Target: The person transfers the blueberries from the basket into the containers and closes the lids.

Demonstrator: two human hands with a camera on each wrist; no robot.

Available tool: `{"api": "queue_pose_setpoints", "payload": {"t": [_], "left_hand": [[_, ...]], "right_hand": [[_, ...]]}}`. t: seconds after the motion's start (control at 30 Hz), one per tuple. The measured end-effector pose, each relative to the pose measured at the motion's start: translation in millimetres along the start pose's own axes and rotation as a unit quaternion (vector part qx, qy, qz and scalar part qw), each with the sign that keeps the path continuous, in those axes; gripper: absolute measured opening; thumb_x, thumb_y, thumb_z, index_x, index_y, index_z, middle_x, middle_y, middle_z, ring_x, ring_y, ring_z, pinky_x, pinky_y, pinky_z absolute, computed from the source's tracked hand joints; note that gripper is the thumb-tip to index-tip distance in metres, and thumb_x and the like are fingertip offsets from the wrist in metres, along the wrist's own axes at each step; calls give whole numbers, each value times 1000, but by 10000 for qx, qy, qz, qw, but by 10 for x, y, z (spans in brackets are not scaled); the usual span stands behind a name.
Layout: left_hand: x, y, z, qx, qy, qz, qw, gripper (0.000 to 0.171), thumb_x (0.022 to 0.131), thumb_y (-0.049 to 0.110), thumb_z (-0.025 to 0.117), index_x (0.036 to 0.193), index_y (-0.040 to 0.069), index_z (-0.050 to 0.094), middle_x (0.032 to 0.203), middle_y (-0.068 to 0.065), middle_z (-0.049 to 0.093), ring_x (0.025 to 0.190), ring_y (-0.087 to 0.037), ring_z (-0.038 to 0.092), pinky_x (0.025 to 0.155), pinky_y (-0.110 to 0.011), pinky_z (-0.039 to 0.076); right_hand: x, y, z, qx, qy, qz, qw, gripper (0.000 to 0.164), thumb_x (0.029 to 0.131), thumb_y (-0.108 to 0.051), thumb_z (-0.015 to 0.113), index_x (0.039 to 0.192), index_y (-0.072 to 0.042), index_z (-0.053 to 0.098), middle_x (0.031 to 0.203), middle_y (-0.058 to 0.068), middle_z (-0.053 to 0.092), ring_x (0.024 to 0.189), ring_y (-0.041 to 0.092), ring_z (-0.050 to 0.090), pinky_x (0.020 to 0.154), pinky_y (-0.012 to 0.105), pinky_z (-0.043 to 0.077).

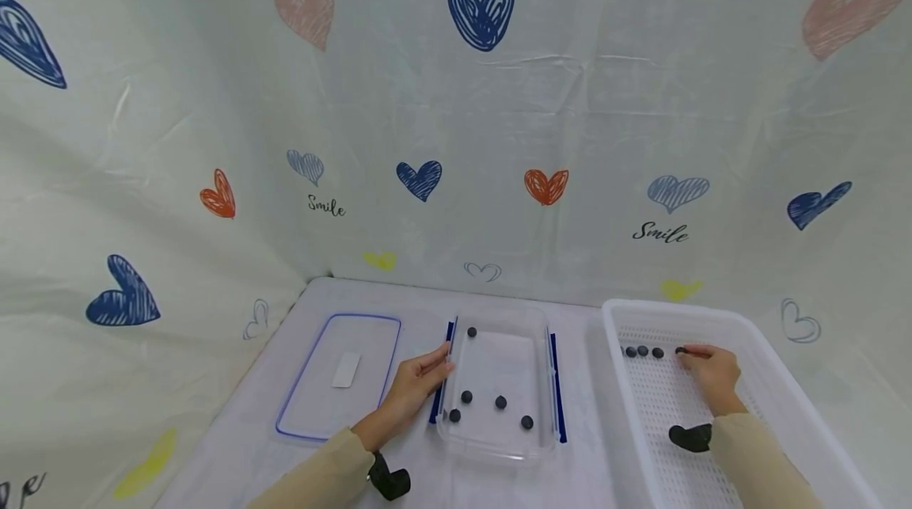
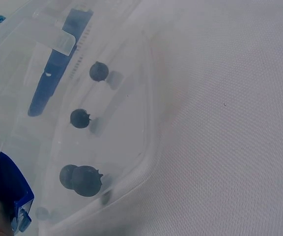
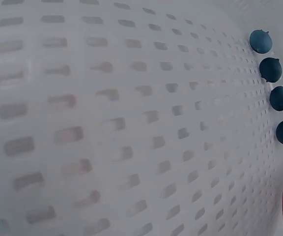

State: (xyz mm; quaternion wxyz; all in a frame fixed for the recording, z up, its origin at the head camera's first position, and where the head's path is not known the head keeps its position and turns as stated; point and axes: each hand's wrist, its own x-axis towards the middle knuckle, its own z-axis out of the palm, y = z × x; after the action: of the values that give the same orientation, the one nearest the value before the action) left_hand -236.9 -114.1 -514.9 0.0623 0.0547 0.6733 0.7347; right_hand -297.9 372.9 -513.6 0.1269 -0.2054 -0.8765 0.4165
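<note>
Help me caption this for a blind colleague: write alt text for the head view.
A person's right hand holds a small dark ball beside a row of others in a white perforated basket; their left hand grips the side of a clear box containing several more, near a blue-edged lid.

A clear rectangular container (image 1: 492, 443), blue clips (image 1: 558, 386) along both sides, stands open-topped on the table (image 1: 586, 446), gripped at its left by the left hand (image 1: 409, 389), dark round blueberries (image 1: 501, 402) scattered inside. Right of it, the right hand (image 1: 715, 376) pinches another blueberry (image 1: 680, 350) in a white perforated basket (image 1: 670, 308), right of a row of four more.
</note>
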Motion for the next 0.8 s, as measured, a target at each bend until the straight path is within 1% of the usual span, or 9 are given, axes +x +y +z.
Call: {"api": "queue_pose_setpoints", "payload": {"t": [0.13, 0.2, 0.37, 0.43, 0.57, 0.63, 0.67, 0.73, 0.8], "left_hand": [[-11, 9, 1, -10, -22, 39, 10000, 58, 87, 24, 64, 135, 2, 42, 142, -12, 37, 128, -27, 35, 95, -25, 39], [-20, 15, 1, -20, -42, 58, 10000, 57, 88, 23, 63, 136, 2, 41, 142, -12, 36, 128, -27, 35, 95, -25, 39], [-46, 66, 4, -70, -93, 28, 9999, 55, 89, 18, 62, 136, -1, 40, 142, -14, 35, 129, -28, 34, 96, -26, 39], [-80, 139, 21, -56, -116, 7, 9999, 54, 89, 16, 61, 135, -2, 39, 142, -15, 34, 129, -30, 33, 96, -26, 39], [-63, 113, 16, 13, -95, -2, 10000, 55, 89, 18, 62, 135, -1, 40, 142, -15, 35, 129, -30, 33, 96, -25, 39], [-31, 49, 4, 48, -61, 35, 10000, 56, 88, 21, 63, 135, 1, 41, 142, -14, 36, 129, -28, 34, 95, -25, 40], [-10, 11, -4, 58, -27, 15, 10000, 57, 87, 23, 64, 135, 2, 42, 141, -12, 37, 129, -27, 35, 95, -25, 40], [-12, 14, 2, 76, 32, -23, 10000, 58, 86, 25, 65, 135, 3, 43, 141, -11, 38, 128, -25, 36, 95, -24, 40], [-12, 10, 2, 104, 41, -28, 9999, 58, 86, 26, 65, 135, 3, 43, 141, -11, 38, 128, -25, 37, 95, -25, 40]], "right_hand": [[-3, -4, -26, 17, 67, -35, 10000, 29, 79, -4, 67, 103, 13, 61, 79, 18, 67, 81, 31, 56, 68, 37, 43], [-2, -3, -30, 37, 121, -35, 9999, 28, 79, -4, 68, 101, 12, 63, 77, 15, 68, 75, 23, 56, 64, 35, 44], [46, 12, -65, 282, -91, 180, 9994, 31, 81, -10, 69, 103, 10, 62, 77, 9, 68, 64, 7, 56, 58, 30, 46], [166, 146, -34, 335, -209, 202, 9990, 37, 82, -18, 69, 107, 9, 61, 79, 7, 68, 62, 4, 58, 58, 26, 47], [519, 563, 118, 251, -163, 47, 9995, 47, 82, -34, 69, 110, 3, 62, 83, 2, 69, 61, -2, 60, 53, 16, 47], [667, 735, 194, 210, -75, -95, 9997, 49, 81, -37, 69, 112, 1, 62, 90, 6, 69, 64, -1, 62, 58, 14, 49], [710, 777, 209, 268, -69, -137, 9995, 49, 81, -37, 69, 112, 1, 62, 91, 6, 69, 66, -1, 63, 58, 13, 50], [769, 829, 223, 452, -98, -165, 9988, 50, 80, -36, 71, 112, 1, 62, 92, 5, 68, 68, 2, 64, 60, 14, 52], [810, 849, 225, 692, -136, -200, 9973, 49, 78, -36, 72, 111, 0, 62, 89, 1, 68, 68, 2, 65, 61, 14, 52]]}}
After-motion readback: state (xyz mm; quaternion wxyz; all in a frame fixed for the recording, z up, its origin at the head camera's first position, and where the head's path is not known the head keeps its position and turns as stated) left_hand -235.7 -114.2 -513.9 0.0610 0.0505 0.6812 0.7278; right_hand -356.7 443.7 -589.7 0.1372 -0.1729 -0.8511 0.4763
